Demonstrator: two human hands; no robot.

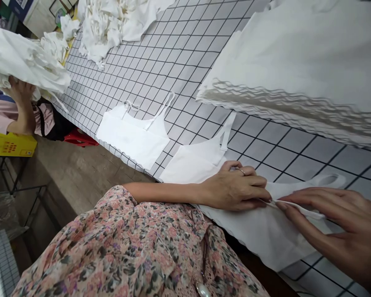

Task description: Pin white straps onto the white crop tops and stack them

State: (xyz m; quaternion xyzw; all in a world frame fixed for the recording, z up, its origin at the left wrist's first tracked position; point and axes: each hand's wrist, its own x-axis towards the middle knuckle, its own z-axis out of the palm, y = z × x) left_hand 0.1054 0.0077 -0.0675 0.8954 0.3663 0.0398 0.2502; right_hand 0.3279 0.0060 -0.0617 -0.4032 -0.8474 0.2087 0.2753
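Observation:
A white camisole piece (266, 235) lies flat on the black-gridded table (160, 62) at its near edge. My left hand (235, 189), with a ring on one finger, rests on the cloth, its fingers curled and pinching one end of a thin white strap (309, 213). Just to the right, my right hand (336, 227) meets it and holds the same strap between thumb and forefinger, the other fingers stretched along it. A looped strap (327, 180) of the same piece lies beyond my fingers. My floral sleeve (136, 251) fills the lower left.
A second white camisole piece (132, 136) lies further along the table edge. A tall stack of cut white fabric (297, 62) sits behind, and a heap of white scraps (108, 24) at the far end. A co-worker's hand (18, 91) holds white cloth (21, 62) beside a yellow box (9, 144).

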